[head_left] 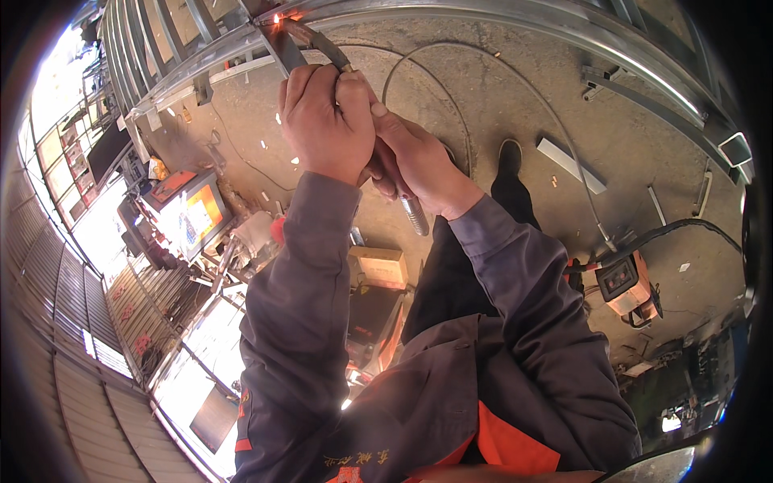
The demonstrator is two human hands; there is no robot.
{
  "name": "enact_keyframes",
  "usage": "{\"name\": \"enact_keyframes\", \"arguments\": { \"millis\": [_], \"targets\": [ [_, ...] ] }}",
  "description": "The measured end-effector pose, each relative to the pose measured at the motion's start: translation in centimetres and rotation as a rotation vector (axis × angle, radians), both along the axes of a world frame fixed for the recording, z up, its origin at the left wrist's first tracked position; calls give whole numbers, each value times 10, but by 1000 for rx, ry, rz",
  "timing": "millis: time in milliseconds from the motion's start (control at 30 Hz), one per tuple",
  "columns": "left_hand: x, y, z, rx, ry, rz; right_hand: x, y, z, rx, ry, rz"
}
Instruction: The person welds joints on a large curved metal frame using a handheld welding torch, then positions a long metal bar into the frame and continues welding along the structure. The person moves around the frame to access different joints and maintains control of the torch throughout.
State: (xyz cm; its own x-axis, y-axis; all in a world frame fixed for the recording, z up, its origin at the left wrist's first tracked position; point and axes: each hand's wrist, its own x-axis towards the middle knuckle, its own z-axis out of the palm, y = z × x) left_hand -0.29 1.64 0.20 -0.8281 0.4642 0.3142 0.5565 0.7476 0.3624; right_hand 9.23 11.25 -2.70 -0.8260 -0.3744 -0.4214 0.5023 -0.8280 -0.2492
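Both of my hands are closed round a welding torch (328,48) at the top middle. My left hand (324,121) grips it near its bent neck. Just to the right and nearer my body, my right hand (423,165) wraps the handle, and a ribbed cable sleeve (415,217) sticks out below it. Up at the far end, the torch tip points to a bright orange glow with sparks (278,19), where a flat metal bar (286,55) meets the rail of a metal frame (419,14). The fingers hide most of the handle.
A thin cable (527,76) loops across the concrete floor. A light metal offcut (572,165) lies right of my foot (509,153). An orange machine (624,283) stands at right, with a thick black cable (668,233) beside it. A cardboard box (378,267) sits below my hands.
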Motion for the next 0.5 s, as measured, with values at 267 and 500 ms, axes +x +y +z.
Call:
{"name": "enact_keyframes", "arguments": {
  "millis": [267,500],
  "targets": [
    [-3,-4,-1,-54,28,-10,-4,-3,-1,25,0,-10],
    [-5,-6,-4,-66,53,-29,-4,-2,-2,53,6,-6]
  ]
}}
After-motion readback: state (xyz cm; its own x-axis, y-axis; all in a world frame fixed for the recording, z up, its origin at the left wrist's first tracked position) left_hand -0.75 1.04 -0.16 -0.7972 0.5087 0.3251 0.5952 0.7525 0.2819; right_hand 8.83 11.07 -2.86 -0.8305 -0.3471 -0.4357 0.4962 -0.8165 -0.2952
